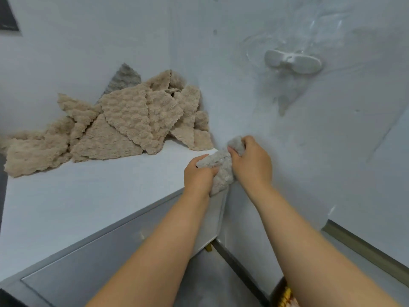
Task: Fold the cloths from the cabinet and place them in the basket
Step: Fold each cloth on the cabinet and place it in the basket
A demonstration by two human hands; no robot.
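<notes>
You held a bunched grey-beige fluffy cloth (pixel 223 171) between both hands at the white surface's (pixel 88 196) right corner: left hand (pixel 199 176) gripping its lower part, right hand (pixel 252 162) clutching its top. Beige crumpled cloths (pixel 115 127) lay piled well apart, rear left.

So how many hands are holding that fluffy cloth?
2. The left hand grips the cloth at its lower part; the right hand grips its top end. No other hands show.

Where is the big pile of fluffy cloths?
In the head view, the pile of beige cloths sits upper left on the white cabinet top, against the wall.
</notes>
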